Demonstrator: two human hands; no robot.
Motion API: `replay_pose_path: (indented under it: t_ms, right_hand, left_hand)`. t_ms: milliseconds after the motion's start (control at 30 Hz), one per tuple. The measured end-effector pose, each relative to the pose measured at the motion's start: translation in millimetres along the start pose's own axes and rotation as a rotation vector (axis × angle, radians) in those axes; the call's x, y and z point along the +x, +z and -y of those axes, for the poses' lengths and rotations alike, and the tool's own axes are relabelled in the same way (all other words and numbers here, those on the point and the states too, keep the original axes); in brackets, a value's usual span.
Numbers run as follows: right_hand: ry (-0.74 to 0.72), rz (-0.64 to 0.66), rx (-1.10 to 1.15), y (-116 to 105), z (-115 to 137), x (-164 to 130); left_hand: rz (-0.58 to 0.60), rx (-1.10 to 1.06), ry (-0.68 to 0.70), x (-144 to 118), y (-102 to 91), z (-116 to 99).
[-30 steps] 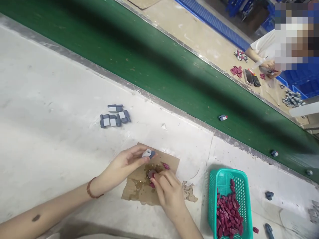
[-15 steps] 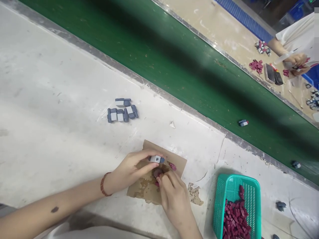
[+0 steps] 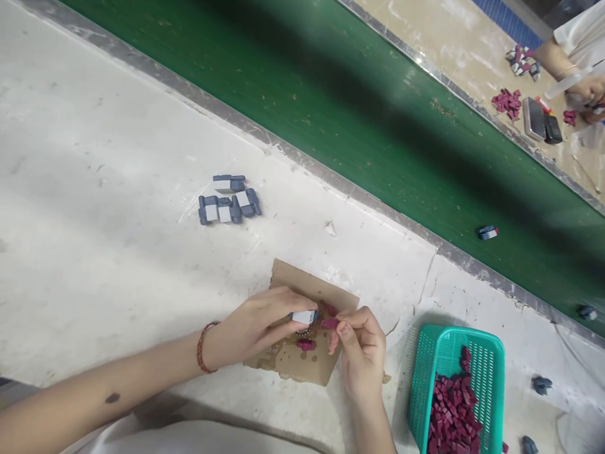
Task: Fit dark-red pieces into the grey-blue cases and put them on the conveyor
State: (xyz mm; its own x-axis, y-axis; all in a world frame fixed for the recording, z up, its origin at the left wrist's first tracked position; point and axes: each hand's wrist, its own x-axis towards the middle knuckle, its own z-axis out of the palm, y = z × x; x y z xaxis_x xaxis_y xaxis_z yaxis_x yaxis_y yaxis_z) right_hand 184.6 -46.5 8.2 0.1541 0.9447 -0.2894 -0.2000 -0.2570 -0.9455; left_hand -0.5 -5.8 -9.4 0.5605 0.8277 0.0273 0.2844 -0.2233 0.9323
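Note:
Between the thumb and fingers of my left hand (image 3: 265, 321) is a small blue-and-grey plastic part (image 3: 305, 316). My right hand (image 3: 362, 350) pinches a small maroon piece (image 3: 329, 323), held close to the blue-and-grey part with a narrow gap between them. Both hands are over a stained piece of cardboard (image 3: 326, 372). Another maroon piece (image 3: 306, 345) lies on the cardboard below my left fingertips, and one more (image 3: 331, 310) lies behind the pinched piece. A small round dark dish is mostly hidden under the left hand's part.
A green basket (image 3: 496, 378) of maroon pieces (image 3: 454, 410) stands at right. Several blue-and-grey parts (image 3: 224, 213) lie on the white table. Beyond runs a green conveyor belt (image 3: 331, 132) carrying a small part (image 3: 487, 232). Across it, a co-worker's hand (image 3: 586, 88) works near a maroon pile (image 3: 507, 103).
My right hand has lifted from the dish and turned, bringing the maroon piece up beside the left hand's part. That part has tilted. The view has shifted slightly.

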Motion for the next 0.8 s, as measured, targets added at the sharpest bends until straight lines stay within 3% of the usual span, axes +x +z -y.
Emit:
replay_pose_path:
  t_ms: [500, 800]
  right_hand:
    - [-0.074, 0.118, -0.051, 9, 1, -1]
    - [-0.199, 0.132, -0.396, -1, 5, -5]
  left_hand:
    - [0.003, 0.061, 0.216, 0, -0.3, 1]
    - [0.015, 0.103, 0.227, 1, -1.5, -3]
